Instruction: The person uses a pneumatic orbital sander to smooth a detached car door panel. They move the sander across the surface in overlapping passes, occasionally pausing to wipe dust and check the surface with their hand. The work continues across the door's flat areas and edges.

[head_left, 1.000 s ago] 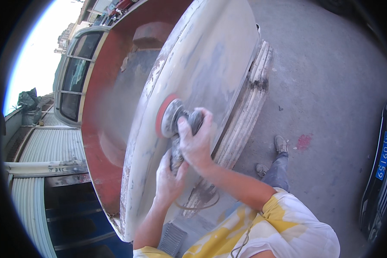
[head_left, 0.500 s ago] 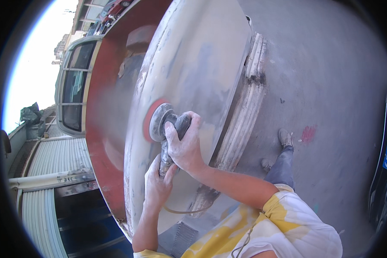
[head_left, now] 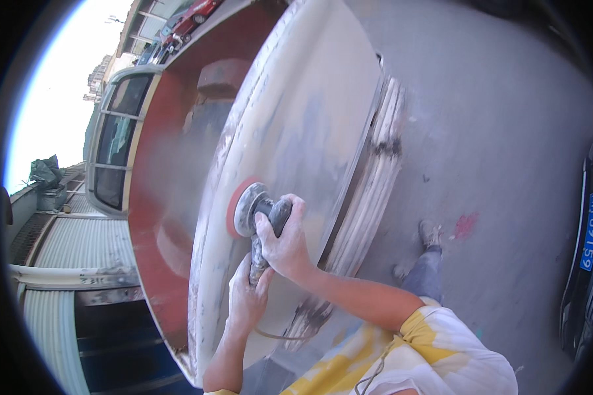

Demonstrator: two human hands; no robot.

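A dusty round sander (head_left: 249, 209) with a red-rimmed pad rests against the pale, patchy body panel (head_left: 323, 131) of a pickup truck, close to the panel's upper edge. My right hand (head_left: 284, 247) is wrapped over the dark knob of the sander's body. Below it, my left hand (head_left: 247, 296) grips the sander's rear handle. Both hands are coated in whitish dust. A thin hose (head_left: 280, 336) runs beside my left wrist. The pad's working face is hidden against the panel.
Beyond the panel lies the truck's red cargo bed (head_left: 171, 243) with a wheel arch hump (head_left: 224, 78); its cab (head_left: 118, 131) is at the left. A scuffed bumper (head_left: 369, 210) runs along the panel's lower side. A dark car (head_left: 583, 263) stands at the far right on grey ground.
The truck and both hands appear lower in the picture as the view shifts. The sander stays pressed to roughly the same area of the panel, with both hands keeping their grip.
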